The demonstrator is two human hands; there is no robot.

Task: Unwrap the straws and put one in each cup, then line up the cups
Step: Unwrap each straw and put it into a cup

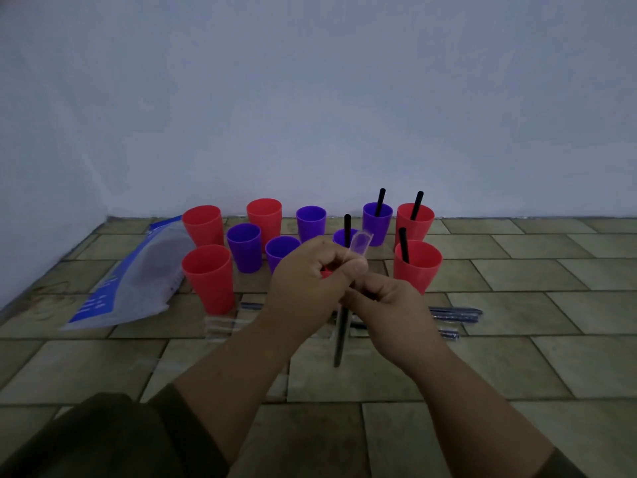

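**A:** From the head view, how far along is the job?

**B:** Under halfway, I'd judge. Four black straws point(381, 201) stand in cups on the right of the group. Two are in purple cups point(244, 246) and two in red cups point(210, 277).

**A:** And the hands?

**B:** The left hand point(310, 270) has its grip pinched on the clear wrapper point(361, 241) at the top of a fifth straw point(339, 339). The right hand point(386, 305) has its grip curled round the straw just below. The straw hangs down in front of the cups, above the floor point(517, 357).

**A:** Counts?

**B:** Five purple cups and five red ones are plain to see. A sliver of red behind the left hand may be a sixth, but I can't tell. Three red and three purple have no straw.

**A:** What's left?

**B:** Several wrapped straws point(455, 313) lie on the floor behind the hands, too blurred to count. Empty wrappers point(220, 326) lie near left, beside a blue and white bag point(131, 281). The cups sit in a loose cluster near the wall point(310, 98), so lining them up is not yet done
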